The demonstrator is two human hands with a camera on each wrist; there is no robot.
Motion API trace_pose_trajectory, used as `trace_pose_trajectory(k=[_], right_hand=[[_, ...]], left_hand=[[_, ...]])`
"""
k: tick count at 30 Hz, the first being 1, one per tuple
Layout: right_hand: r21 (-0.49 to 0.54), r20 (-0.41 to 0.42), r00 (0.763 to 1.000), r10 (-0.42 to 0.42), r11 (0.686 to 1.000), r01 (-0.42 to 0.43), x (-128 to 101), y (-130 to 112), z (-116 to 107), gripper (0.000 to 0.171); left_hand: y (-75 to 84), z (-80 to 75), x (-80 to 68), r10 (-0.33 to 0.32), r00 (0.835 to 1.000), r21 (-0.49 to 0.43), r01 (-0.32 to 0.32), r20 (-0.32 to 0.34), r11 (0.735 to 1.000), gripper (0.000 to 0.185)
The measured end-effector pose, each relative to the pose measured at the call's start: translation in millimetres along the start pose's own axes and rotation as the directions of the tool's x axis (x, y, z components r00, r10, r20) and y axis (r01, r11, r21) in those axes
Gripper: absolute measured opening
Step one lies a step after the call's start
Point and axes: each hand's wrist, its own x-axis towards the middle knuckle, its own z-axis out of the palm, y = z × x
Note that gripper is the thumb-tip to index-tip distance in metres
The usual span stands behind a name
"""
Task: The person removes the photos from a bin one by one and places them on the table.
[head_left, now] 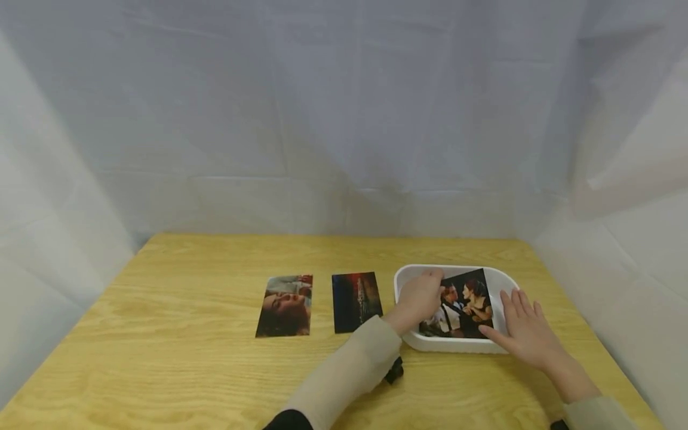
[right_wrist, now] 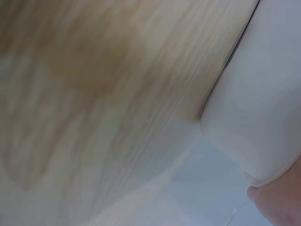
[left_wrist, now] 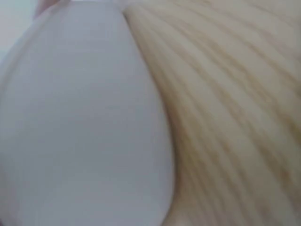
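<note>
A photo card (head_left: 465, 306) picturing two people lies tilted in a white plastic tray (head_left: 507, 280). At the card's left edge my left hand (head_left: 421, 297) grips it, fingers curled; the thumb is hidden in the head view. My right hand (head_left: 527, 331) has its fingers spread over the tray's right rim, the thumb near the card's lower right corner. Both wrist views look at the outside of the tray wall from close by, and the left one is blurred. A fingertip (right_wrist: 277, 197) of the right hand shows past the rim in the right wrist view.
Two more photo cards lie on the wooden table (head_left: 177, 334) left of the tray: a dark one (head_left: 356, 300) near it and one with a face (head_left: 286, 306) further left. White sheeting (head_left: 322, 119) hangs behind the table and along both sides.
</note>
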Motion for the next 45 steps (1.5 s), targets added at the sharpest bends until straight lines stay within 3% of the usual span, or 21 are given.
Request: trace_pose_trajectory(k=[6,11,14,18,20,21,24,30,34,40,44,45], right_hand=[[0.0,0.004,1.0,-0.003,1.0,0.003,1,-2,2,0.09],[-0.007,0.001,1.0,-0.004,1.0,0.004,1,-2,2,0.091],[-0.015,-0.009,1.0,-0.005,1.0,0.005,0,-2,1,0.09],[-0.025,-0.026,1.0,-0.008,1.0,0.008,0,0,2,0.09],[-0.029,-0.03,1.0,-0.009,1.0,0.008,0,0,2,0.09],[-0.029,-0.031,0.999,-0.008,1.0,0.007,0,0,2,0.09],[-0.026,-0.029,1.0,-0.012,1.0,0.011,0,-1,2,0.09],[-0.015,-0.024,1.0,-0.014,1.0,0.013,1,-5,3,0.09],[-0.009,-0.025,1.0,-0.014,1.0,0.014,1,-8,3,0.09],[-0.008,-0.03,0.999,-0.019,1.0,0.019,3,-7,2,0.09],[-0.008,-0.029,0.999,-0.017,1.0,0.016,2,-5,3,0.09],[-0.01,-0.031,0.999,-0.016,1.0,0.016,2,-5,3,0.09]], left_hand=[[-8.5,-16.2,-8.9,0.014,1.0,-0.186,-0.019,-0.026,0.982,0.02],[-24.8,-28.2,-19.5,0.019,0.996,-0.413,-0.053,-0.086,0.909,0.015],[-32.9,-35.5,-25.9,-0.05,0.998,-0.616,0.021,-0.03,0.788,0.017],[-42.9,-43.5,-34.0,-0.18,0.975,-0.84,0.202,0.127,0.503,0.026],[-49.3,-46.0,-38.5,-0.217,0.959,-0.887,0.254,0.181,0.386,0.032],[-53.0,-47.5,-41.5,-0.23,0.953,-0.898,0.271,0.199,0.346,0.035],[-66.6,-50.7,-52.6,-0.241,0.943,-0.917,0.291,0.228,0.272,0.039],[-98.2,-59.2,-79.6,-0.27,0.942,-0.945,0.257,0.198,0.203,0.039],[-121.8,-69.6,-99.0,-0.337,0.92,-0.95,0.268,0.203,0.159,0.037],[-162.7,-86.7,-131.7,-0.457,0.873,-0.932,0.294,0.172,0.211,0.038],[-187.2,-94.8,-151.4,-0.524,0.838,-0.937,0.289,0.15,0.195,0.037],[-192.8,-96.8,-156.2,-0.539,0.829,-0.941,0.285,0.148,0.18,0.038]])
